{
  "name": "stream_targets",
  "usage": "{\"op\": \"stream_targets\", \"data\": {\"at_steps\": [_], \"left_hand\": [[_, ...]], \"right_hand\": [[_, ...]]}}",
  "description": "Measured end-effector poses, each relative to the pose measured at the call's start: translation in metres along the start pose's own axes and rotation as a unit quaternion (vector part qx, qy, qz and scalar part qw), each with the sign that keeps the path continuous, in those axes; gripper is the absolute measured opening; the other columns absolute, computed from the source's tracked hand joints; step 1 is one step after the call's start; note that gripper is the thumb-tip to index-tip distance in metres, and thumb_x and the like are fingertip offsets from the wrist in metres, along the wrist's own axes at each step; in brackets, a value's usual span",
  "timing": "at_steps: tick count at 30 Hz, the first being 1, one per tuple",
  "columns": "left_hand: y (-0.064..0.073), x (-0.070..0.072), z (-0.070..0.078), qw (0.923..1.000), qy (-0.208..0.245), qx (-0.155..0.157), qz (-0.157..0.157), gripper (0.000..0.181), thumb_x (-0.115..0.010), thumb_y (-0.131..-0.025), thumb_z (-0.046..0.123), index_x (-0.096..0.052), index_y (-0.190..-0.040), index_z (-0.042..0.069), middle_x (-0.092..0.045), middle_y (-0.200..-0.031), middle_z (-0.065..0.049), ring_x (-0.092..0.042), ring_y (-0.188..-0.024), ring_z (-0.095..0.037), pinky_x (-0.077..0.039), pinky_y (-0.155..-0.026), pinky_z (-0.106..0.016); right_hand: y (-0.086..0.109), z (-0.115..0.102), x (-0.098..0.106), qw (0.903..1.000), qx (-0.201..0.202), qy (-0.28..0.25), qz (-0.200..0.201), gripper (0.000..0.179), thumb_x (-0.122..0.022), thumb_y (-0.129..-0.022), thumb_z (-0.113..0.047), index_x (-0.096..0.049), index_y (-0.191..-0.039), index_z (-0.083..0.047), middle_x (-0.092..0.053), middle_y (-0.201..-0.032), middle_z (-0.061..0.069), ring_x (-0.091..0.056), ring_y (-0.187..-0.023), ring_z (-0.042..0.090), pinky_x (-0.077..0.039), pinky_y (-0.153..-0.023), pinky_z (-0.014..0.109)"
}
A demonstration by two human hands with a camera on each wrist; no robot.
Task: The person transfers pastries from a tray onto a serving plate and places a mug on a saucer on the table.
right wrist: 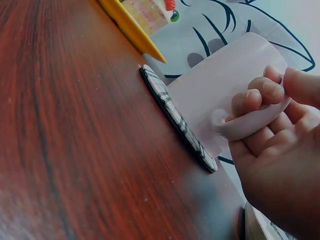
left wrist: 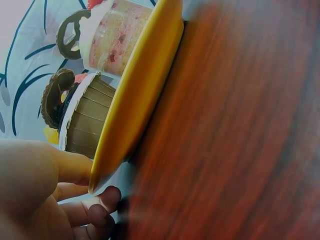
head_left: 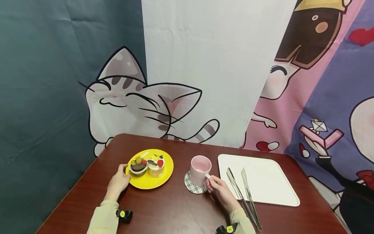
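Note:
A yellow plate (head_left: 166,169) on the table carries a brown cupcake (head_left: 138,167) and a layered dessert cup (head_left: 156,169) topped with a red berry. My left hand (head_left: 118,182) grips the plate's left rim; the left wrist view shows the thumb above the rim (left wrist: 125,120) and fingers curled beneath. A pink mug (head_left: 198,174) stands upright on a round plaid coaster (head_left: 195,189). My right hand (head_left: 220,191) holds the mug by its handle, with fingers (right wrist: 247,101) curled through it in the right wrist view.
At the right a white tray (head_left: 271,178) lies on the brown table (head_left: 163,211). Metal tongs (head_left: 246,195) rest across its near left part, their joined end over the table beside my right forearm. A cartoon-printed curtain (head_left: 204,48) hangs behind the table.

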State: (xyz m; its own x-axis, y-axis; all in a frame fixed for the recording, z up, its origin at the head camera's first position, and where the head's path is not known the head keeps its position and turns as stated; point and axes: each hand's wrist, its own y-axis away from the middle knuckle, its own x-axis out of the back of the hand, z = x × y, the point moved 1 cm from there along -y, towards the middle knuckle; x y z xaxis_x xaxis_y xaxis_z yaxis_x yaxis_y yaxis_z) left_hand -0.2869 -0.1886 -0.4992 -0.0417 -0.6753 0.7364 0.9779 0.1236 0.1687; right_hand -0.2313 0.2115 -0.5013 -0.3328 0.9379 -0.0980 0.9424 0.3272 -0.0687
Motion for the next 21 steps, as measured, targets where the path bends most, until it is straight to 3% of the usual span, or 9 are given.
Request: {"op": "stream_targets", "data": {"at_steps": [12, 21], "left_hand": [[0.0004, 0.0000, -0.0025, 1.0000, -0.002, -0.008, 0.002, 0.050, -0.043, -0.088, 0.019, -0.025, -0.134, 0.011, -0.042, -0.074, -0.006, -0.042, -0.061, -0.019, -0.028, -0.054, -0.029], [-0.0002, -0.0010, -0.0034, 1.0000, -0.002, -0.010, 0.001, 0.050, -0.043, -0.088, 0.018, -0.025, -0.134, 0.011, -0.041, -0.073, -0.006, -0.041, -0.061, -0.019, -0.027, -0.054, -0.029]], "right_hand": [[0.0012, 0.0006, -0.0004, 0.9996, -0.024, -0.017, 0.003, 0.021, -0.036, -0.095, -0.020, -0.047, -0.081, -0.009, -0.038, -0.069, -0.004, -0.038, -0.065, 0.009, -0.033, -0.067, 0.026], [0.0013, 0.0014, 0.0007, 0.9996, -0.016, -0.021, 0.000, 0.020, -0.036, -0.095, -0.019, -0.046, -0.082, -0.008, -0.038, -0.070, -0.002, -0.037, -0.066, 0.011, -0.032, -0.066, 0.028]]}}
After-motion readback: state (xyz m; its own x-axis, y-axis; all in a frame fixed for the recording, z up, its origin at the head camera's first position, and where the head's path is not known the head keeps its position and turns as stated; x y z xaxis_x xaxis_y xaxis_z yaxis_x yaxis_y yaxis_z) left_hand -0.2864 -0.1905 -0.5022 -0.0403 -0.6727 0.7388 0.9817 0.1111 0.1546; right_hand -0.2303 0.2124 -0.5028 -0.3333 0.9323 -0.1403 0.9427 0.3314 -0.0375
